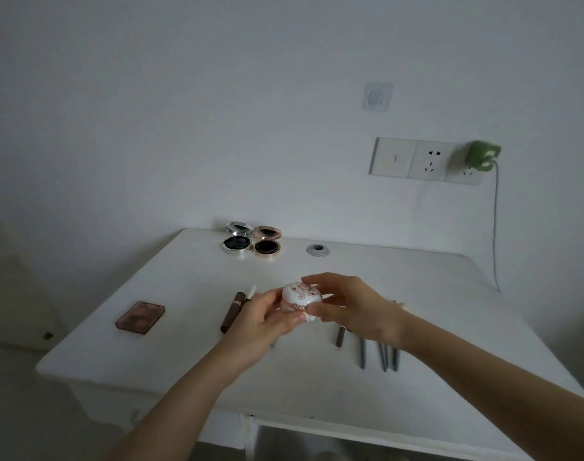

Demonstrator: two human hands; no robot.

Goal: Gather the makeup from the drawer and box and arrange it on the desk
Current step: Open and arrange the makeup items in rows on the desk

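Above the middle of the white tabletop [317, 387], both hands meet on a small round white jar [300, 300] with a reddish pattern on its lid. The left hand [264, 322] grips the jar from below and from the near side, thumb pressed at its lower edge. The right hand [347, 306] closes over the jar from the far and right side, fingers curled on the lid. The jar is held clear of the surface, apart from every other item.

At the far edge, two round compacts lie open side by side, touching: a silver compact [236, 242] on the left and a rose-gold compact [266, 246] on the right, each with its lid raised toward the wall. A grey cable hole [317, 250] sits just right of them.

On the left part of the tabletop a flat brownish rectangular palette [140, 318] lies closed. Between it and the left hand lie a dark brown tube [232, 312] and a thin white stick [251, 292], the latter partly covered by the fingers.

Beneath the right wrist several grey pencils [383, 356] lie roughly parallel, with a shorter dark stick [340, 336] just to their left; their far ends are hidden.

On the wall [184, 111], a switch-and-socket plate [413, 159] carries a green charger [482, 157], its cable hanging down.
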